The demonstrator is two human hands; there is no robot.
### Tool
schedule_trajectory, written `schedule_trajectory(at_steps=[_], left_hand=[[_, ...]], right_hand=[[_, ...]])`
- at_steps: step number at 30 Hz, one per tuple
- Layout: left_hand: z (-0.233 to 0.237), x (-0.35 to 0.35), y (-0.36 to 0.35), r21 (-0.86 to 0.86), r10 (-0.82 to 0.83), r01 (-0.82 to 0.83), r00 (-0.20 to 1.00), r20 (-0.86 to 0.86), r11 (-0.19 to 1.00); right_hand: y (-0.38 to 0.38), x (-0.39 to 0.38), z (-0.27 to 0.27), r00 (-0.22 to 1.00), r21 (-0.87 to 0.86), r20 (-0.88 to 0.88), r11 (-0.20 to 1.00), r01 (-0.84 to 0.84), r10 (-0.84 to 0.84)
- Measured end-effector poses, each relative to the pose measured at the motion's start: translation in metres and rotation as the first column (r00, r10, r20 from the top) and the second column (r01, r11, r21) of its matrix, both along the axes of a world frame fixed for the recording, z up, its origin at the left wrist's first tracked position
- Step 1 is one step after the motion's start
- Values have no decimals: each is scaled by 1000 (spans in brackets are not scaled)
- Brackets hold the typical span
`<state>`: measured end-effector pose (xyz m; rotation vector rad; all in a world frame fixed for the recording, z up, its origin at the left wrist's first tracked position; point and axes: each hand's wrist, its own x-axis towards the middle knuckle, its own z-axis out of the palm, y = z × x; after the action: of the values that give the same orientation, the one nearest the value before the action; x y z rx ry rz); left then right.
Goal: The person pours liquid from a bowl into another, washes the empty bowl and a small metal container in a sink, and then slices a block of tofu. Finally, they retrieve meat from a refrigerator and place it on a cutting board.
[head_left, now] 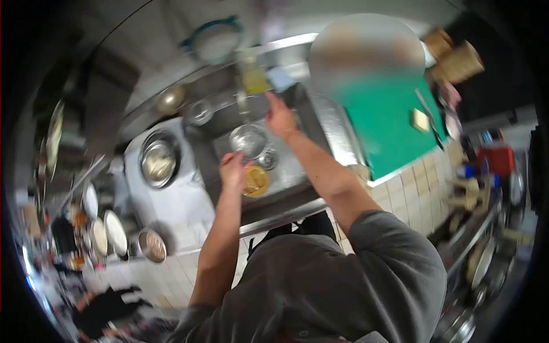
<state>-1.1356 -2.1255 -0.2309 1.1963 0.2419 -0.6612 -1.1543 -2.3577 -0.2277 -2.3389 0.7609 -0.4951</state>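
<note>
Over the sink (200,151), my left hand (231,170) is closed at the near rim of a clear round bowl (247,140). The bowl is under the faucet (243,106). Just below that hand lies a round yellow-brown piece (255,182), and a small clear glass dish (267,159) sits beside it in the basin. My right hand (280,119) reaches to the back of the sink with fingers stretched forward. Its fingertips are close to a bottle of yellow liquid (253,77) and a pale blue sponge-like block (281,78).
Right of the sink, a green cutting board (383,131) bears a knife (429,117) and a pale yellow block (420,120). To the left, a metal bowl (159,163) stands on white cloth (171,214). Another glass (200,112) is at the sink's back left. A blurred patch hides the upper right.
</note>
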Motion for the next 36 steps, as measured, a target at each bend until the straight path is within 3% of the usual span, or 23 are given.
schedule_trajectory(at_steps=[1, 4, 6, 7, 8, 9, 11, 12, 15, 17, 21, 23, 27, 29, 32, 36], left_hand=[[1, 2, -3, -18, 25, -25, 999, -25, 1000], [-3, 4, -8, -46, -11, 9, 999, -32, 999], [-2, 4, -15, -57, 6, -7, 1000, -27, 998], [-1, 5, -18, -66, -20, 18, 1000, -22, 998], [0, 4, -24, -50, 14, -16, 999, -43, 999], [2, 0, -30, -30, 52, -54, 997, -64, 998], [9, -9, -44, -27, 83, -84, 995, -52, 996], [12, -13, -51, -16, 131, -132, 990, -44, 991], [-2, -19, -65, 6, 134, -134, 991, 1, 991], [6, -35, -82, 10, 116, -117, 993, 13, 993], [16, -78, -130, -33, 83, -83, 996, -23, 996], [21, -95, -158, -32, 35, -36, 999, -31, 999], [39, -140, -238, -73, -97, 93, 993, -61, 993], [39, -155, -272, -130, -189, 183, 981, -35, 975], [50, -179, -325, -115, -249, 243, 968, -39, 963], [32, -190, -365, -64, -381, 382, 924, 31, 922]], right_hand=[[-9, -29, 3, 998, -20, -11, 998, 63, -63], [-4, -102, 13, 996, 103, 63, 993, 51, -58], [-20, -173, 29, 970, 192, 172, 972, 137, -170], [-30, -211, 43, 934, 240, 171, 933, 269, -313], [-60, -258, 29, 918, 188, 210, 935, 299, -336], [-84, -302, 36, 860, 191, 177, 874, 446, -478], [-154, -391, 31, 767, -51, 259, 785, 618, -587], [-187, -432, 35, 722, -158, 157, 705, 692, -674], [-297, -514, 35, 673, -117, 84, 663, 739, -735], [-360, -541, 34, 661, -352, 19, 614, 707, -750], [-431, -552, 28, 643, -371, -187, 660, 653, -742], [-432, -555, 43, 632, -356, -485, 797, 488, -604], [-444, -577, 25, 689, -188, -486, 834, 518, -538], [-418, -594, 42, 707, -31, -393, 777, 628, -588], [-382, -623, 55, 742, -10, -221, 762, 647, -633], [-336, -625, 93, 881, 68, -51, 878, 473, -471]])
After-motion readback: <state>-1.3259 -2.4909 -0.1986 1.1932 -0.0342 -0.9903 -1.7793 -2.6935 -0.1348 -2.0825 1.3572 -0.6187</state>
